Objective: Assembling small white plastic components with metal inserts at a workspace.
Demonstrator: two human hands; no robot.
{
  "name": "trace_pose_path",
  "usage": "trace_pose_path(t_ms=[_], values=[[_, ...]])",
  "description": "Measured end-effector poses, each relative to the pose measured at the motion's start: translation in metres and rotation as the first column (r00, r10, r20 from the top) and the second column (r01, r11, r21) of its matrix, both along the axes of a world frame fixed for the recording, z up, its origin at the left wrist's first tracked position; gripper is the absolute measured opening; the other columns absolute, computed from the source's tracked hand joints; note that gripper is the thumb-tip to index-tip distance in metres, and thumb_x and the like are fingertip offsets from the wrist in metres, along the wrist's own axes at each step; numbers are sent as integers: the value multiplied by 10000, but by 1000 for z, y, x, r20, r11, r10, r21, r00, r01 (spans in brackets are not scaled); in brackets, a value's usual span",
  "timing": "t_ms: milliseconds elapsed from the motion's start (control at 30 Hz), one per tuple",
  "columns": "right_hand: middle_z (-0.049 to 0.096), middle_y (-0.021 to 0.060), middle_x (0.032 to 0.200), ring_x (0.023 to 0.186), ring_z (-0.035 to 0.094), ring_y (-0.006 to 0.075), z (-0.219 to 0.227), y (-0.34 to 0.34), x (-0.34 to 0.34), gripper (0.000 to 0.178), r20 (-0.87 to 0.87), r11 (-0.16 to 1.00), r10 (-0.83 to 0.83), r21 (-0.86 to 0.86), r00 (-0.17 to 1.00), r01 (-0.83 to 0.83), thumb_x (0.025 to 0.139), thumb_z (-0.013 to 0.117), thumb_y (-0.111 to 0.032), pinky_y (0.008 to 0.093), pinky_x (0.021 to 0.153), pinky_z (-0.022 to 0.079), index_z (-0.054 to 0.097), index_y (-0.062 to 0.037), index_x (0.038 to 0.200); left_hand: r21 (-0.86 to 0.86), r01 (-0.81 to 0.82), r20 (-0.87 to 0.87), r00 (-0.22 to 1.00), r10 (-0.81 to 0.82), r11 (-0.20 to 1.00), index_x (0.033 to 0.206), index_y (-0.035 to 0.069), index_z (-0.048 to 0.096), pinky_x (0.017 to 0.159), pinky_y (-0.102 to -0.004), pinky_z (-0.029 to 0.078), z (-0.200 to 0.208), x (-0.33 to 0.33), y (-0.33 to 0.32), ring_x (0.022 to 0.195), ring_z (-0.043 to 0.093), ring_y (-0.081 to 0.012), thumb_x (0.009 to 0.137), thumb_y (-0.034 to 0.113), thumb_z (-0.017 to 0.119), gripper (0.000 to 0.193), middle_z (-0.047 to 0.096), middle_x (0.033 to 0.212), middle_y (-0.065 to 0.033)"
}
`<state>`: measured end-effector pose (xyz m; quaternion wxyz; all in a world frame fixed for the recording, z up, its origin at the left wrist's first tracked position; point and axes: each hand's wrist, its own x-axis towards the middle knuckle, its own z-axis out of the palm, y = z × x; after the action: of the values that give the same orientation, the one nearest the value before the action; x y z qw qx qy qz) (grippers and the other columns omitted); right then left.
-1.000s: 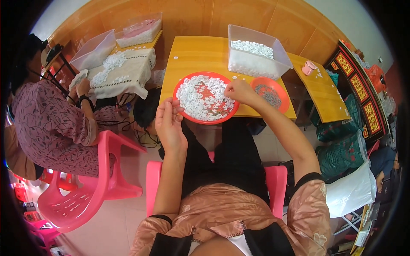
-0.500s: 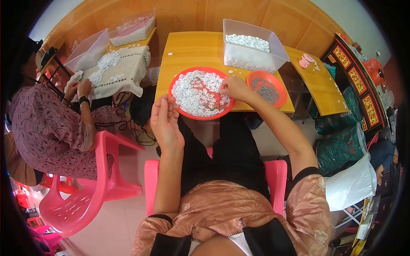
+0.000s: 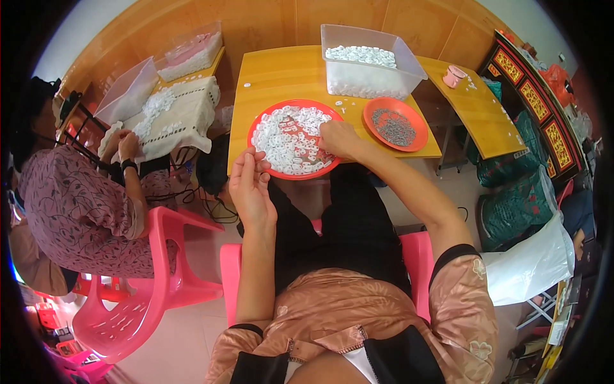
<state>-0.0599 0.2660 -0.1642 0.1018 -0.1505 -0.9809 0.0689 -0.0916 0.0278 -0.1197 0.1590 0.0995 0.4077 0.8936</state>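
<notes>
A red round tray (image 3: 300,174) at the table's front edge is heaped with small white plastic pieces (image 3: 281,144), each with holes. My right hand (image 3: 340,139) reaches over the tray's right side, fingers bent down and closed among the pieces; its fingertips are hidden. Beside the tray's lower left rim, my left hand (image 3: 251,189) is raised palm up, its fingers curled together near the thumb. Anything pinched there is too small to make out. To the right, an orange-red plate (image 3: 419,121) holds a pile of small grey metal parts (image 3: 393,128).
A clear plastic bin (image 3: 374,83) of white pieces stands at the back of the yellow table (image 3: 281,70). On the left, a person (image 3: 89,205) handles white pieces at a cloth-covered table (image 3: 185,121). A pink chair (image 3: 153,281) stands between us. A pink cup (image 3: 455,77) sits on the right-hand table.
My right hand has moved slightly left and down, further in over the red tray. My left hand keeps nearly the same pose. The whole view has shifted a little.
</notes>
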Motion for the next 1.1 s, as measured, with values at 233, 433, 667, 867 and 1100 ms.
trace_pose_path(t_ms=[233,433,667,867,1100], values=[[623,141,663,666,639,259,24,-31,26,162,-395,833,-266,-553,879,4,713,649,-141,334,610,508,601,9,750,-513,-194,-565,809,-159,836,893,23,646,598,-282,445,-17,-12,21,693,584,-165,866,160,590,150,630,828,-65],[631,11,755,654,539,32,1,-56,52,97,-505,457,-447,-839,739,-297,808,627,-29,182,580,432,649,26,884,-534,-640,-842,343,-417,552,792,53,681,655,-407,478,-23,-28,78,744,607,-321,767,109,617,88,604,790,-161],[639,17,798,678,546,34,16,-59,77,148,-513,438,-494,-844,702,-309,815,624,-25,176,608,441,657,27,950,-557,-707,-750,204,-629,435,721,60,687,635,-418,498,-33,-33,105,737,623,-321,699,119,636,81,612,775,-153],[641,10,791,663,530,28,11,-59,78,148,-538,458,-474,-827,697,-327,816,621,-24,166,591,423,661,25,950,-725,-634,-572,337,-748,269,785,85,698,657,-403,501,-34,-36,105,745,644,-300,710,174,684,118,654,753,-136],[637,14,773,652,522,25,16,-65,77,151,-532,476,-447,-822,719,-313,822,610,-26,173,577,425,662,28,953,-595,-706,-656,152,-739,384,808,41,657,642,-429,485,-45,-49,106,761,609,-333,766,149,622,120,610,854,-132]])
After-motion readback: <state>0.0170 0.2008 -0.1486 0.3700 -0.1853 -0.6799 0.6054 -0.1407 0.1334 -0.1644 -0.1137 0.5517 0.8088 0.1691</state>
